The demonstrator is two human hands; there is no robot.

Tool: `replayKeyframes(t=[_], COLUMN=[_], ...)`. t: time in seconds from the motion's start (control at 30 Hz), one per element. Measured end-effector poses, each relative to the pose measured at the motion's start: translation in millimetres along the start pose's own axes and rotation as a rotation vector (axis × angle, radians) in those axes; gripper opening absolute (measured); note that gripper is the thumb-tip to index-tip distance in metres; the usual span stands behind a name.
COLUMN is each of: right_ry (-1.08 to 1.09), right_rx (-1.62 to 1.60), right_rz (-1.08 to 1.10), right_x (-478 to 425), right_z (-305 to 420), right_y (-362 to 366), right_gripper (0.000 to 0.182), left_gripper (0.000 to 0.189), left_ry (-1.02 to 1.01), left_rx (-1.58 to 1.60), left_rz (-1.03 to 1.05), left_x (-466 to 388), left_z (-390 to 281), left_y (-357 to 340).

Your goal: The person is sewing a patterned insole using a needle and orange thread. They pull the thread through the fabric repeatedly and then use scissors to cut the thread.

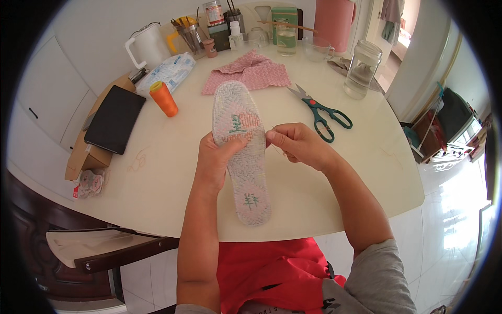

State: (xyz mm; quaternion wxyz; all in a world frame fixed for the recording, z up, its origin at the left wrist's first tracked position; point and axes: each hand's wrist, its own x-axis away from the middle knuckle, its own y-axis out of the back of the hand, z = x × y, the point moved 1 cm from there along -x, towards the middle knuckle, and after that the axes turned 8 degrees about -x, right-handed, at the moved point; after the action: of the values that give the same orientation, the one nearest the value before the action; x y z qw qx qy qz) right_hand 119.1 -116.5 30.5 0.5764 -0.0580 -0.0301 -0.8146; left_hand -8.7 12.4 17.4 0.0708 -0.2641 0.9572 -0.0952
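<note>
A stitched fabric insole [248,172], pale with pink and grey stitching, is held up over the table with its toe end away from me. Green and orange embroidery marks its middle, and a green stitched character sits near the heel. My left hand [215,161] grips it from the left side, thumb across the upper face, fingers hidden beneath. Close by the insole's right edge, my right hand [300,143] pinches a thin needle or thread [277,148]; which of the two is too fine to tell. Green-handled scissors [319,112] lie partly spread beyond my right hand.
An orange thread cone [164,99] stands left of the insole, near a black tablet [115,119] on a cardboard box [94,157]. Behind are a pink cloth [247,70], a glass jar [362,70], a white kettle [149,45] and a pink jug [334,25].
</note>
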Motion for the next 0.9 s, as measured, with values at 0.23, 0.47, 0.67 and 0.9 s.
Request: replayKeyframes(t=[0.23, 0.47, 0.67, 0.9], right_ry=[0.202, 0.206, 0.208, 0.311], right_rx=[-0.25, -0.131, -0.212, -0.394], right_rz=[-0.149, -0.287, -0.3, -0.34], right_x=[-8, -14, -18, -15], right_z=[-10, -14, -23, -25], right_y=[3, -5, -17, -7], right_gripper=[0.024, 0.026, 0.025, 0.014], left_gripper=[0.018, 0.036, 0.086, 0.107], left_ry=[-0.004, -0.085, 0.167, -0.091], left_rx=[-0.088, -0.229, -0.004, -0.39], left_rz=[-0.028, 0.045, 0.351, 0.107], left_x=[0, 1, 10, 8], left_z=[3, 11, 15, 10], left_y=[-5, -12, -33, -40])
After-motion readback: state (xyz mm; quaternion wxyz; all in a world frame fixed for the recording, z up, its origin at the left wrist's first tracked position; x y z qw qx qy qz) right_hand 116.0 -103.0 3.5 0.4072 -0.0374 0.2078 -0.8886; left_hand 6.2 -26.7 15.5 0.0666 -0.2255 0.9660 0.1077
